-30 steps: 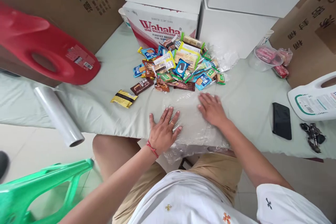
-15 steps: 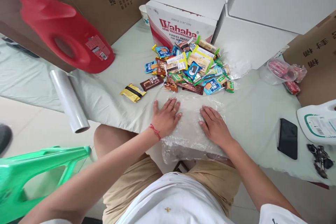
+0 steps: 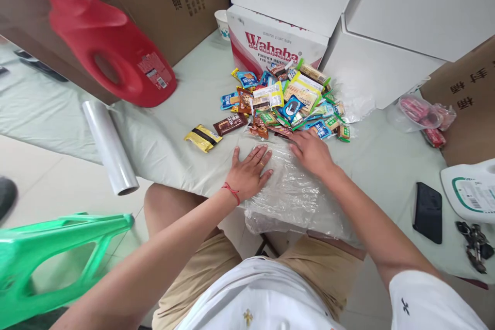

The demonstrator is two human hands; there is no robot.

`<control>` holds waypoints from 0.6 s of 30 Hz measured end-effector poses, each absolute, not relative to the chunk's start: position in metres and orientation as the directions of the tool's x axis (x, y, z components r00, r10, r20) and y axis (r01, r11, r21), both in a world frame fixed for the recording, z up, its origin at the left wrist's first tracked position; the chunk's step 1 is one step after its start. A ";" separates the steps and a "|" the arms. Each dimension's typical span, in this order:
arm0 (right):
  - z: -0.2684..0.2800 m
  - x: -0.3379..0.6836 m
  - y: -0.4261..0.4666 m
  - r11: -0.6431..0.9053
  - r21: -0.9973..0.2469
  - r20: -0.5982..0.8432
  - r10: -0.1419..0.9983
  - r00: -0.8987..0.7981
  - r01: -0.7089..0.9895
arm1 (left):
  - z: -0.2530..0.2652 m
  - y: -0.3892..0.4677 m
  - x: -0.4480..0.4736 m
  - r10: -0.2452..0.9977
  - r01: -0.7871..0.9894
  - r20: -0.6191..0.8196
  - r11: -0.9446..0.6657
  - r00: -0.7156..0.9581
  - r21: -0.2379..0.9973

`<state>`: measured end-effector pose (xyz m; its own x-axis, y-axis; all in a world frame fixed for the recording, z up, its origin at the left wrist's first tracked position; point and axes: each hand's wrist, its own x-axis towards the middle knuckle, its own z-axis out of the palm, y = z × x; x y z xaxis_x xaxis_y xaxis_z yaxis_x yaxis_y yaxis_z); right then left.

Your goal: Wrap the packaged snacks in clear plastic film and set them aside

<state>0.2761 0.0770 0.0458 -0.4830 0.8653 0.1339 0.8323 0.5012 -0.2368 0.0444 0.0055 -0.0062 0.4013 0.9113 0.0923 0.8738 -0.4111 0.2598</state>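
Observation:
A sheet of clear plastic film [image 3: 290,185] lies wrinkled on the table edge and hangs over the front. My left hand [image 3: 249,172] rests flat on its left side with fingers spread. At the film's upper right, my right hand [image 3: 312,154] is open, its fingertips at the near edge of a heap of wrapped snacks [image 3: 303,97]; whether they touch a packet is hard to tell. Left of the heap lie a yellow snack packet [image 3: 203,138] and a dark brown snack packet [image 3: 230,124].
A Wahaba-style carton [image 3: 278,44] stands behind the heap. On the left are a red jug [image 3: 116,56] and a roll of film [image 3: 110,149]. A tub of pink packets [image 3: 415,112], a phone [image 3: 427,212], a white bottle [image 3: 472,191] and keys [image 3: 475,247] are at right.
My right hand has slid forward from the film's middle to the near edge of the snack heap. The left hand stays flat on the film.

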 end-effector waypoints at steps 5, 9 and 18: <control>0.032 0.243 0.132 0.434 -0.139 0.097 0.901 -0.423 0.890 | -0.007 0.005 0.044 0.915 0.873 0.116 -0.404 0.387 0.272; 0.030 0.278 0.146 0.462 -0.206 0.079 0.886 -0.456 0.863 | -0.009 0.004 0.042 0.911 0.862 0.126 -0.412 0.392 0.296; 0.037 0.299 0.139 0.448 0.010 -0.053 0.893 -0.447 0.894 | -0.010 0.005 0.041 0.911 0.853 0.135 -0.413 0.391 0.319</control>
